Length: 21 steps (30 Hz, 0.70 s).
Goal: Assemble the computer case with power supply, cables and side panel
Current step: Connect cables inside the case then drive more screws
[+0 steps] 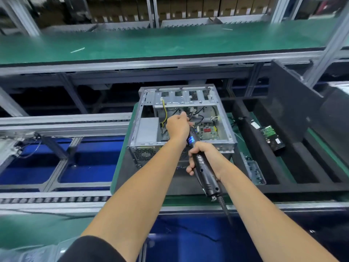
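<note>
My left hand clamps cables aside, clearing the motherboard; right hand fingers wrap the electric screwdriver, angled into the open case.

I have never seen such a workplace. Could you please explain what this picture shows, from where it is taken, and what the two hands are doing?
The picture comes from a camera worn on a person's head, looking forward and down, so you see the person's own bare arms. There is no robot here.

In the middle stands an open computer case on a green mat at an assembly line. Its side panel is off, so you can see the grey power supply, the green circuit board and loose cables.

The right hand grips a black electric screwdriver, which points into the case. The left hand is curled near the screwdriver's front end and the cables; exactly what it holds is hidden.

To the right, a hard drive lies in a black foam tray.
</note>
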Motion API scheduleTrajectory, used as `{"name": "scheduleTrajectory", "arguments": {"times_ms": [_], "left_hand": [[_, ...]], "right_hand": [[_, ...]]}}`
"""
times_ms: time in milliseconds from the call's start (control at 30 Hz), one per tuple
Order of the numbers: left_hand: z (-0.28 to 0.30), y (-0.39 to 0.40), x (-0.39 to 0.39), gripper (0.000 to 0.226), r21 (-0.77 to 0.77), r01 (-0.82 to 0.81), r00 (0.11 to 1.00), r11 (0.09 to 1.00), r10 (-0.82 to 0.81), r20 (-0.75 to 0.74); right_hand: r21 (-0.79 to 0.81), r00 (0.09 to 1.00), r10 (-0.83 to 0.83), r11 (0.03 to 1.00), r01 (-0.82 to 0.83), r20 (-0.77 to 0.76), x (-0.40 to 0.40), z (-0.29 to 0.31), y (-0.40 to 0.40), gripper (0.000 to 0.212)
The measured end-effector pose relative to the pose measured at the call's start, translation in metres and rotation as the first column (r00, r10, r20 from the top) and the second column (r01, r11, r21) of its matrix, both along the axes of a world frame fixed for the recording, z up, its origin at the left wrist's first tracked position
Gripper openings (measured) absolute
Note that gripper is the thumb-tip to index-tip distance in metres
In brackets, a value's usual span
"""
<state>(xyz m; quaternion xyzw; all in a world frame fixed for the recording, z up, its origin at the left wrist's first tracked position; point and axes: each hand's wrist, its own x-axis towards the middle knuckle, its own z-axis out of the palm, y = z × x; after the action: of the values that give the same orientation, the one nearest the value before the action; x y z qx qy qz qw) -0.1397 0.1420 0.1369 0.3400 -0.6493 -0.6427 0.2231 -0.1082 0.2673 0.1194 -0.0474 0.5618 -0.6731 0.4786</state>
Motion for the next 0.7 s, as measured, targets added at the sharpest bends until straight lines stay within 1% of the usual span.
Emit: {"name": "scheduleTrajectory", "arguments": {"times_ms": [133, 267, 400, 500, 567, 700], "left_hand": [[-0.009, -0.020, 0.021, 0.041, -0.038, -0.047, 0.996, 0.998, 0.050, 0.076], [-0.014, -0.028, 0.033, 0.040, -0.162, -0.064, 0.989, 0.985, 0.084, 0.121], [-0.018, -0.029, 0.043, 0.044, -0.267, -0.047, 0.983, 0.963, 0.092, 0.160], [-0.018, -0.025, 0.052, 0.046, -0.352, -0.025, 0.973, 0.936, 0.103, 0.204], [-0.018, -0.024, 0.059, 0.041, -0.339, -0.014, 0.970, 0.941, 0.096, 0.225], [-0.023, -0.032, 0.074, 0.026, -0.211, 0.000, 0.965, 0.977, 0.055, 0.256]], "right_hand": [[0.019, 1.000, 0.011, 1.000, -0.011, 0.020, 0.020, -0.006, -0.018, 0.016], [0.039, 0.999, 0.052, 0.998, -0.053, 0.016, 0.034, -0.011, -0.023, 0.013], [0.043, 0.997, 0.074, 0.996, -0.075, 0.015, 0.042, -0.015, -0.018, 0.018], [0.040, 0.994, 0.102, 0.994, -0.103, 0.026, 0.049, -0.015, -0.011, 0.013], [0.031, 0.993, 0.114, 0.993, -0.116, 0.041, 0.053, -0.017, -0.009, 0.012], [0.027, 0.987, 0.158, 0.987, -0.159, 0.029, 0.065, -0.023, -0.010, 0.013]]}}
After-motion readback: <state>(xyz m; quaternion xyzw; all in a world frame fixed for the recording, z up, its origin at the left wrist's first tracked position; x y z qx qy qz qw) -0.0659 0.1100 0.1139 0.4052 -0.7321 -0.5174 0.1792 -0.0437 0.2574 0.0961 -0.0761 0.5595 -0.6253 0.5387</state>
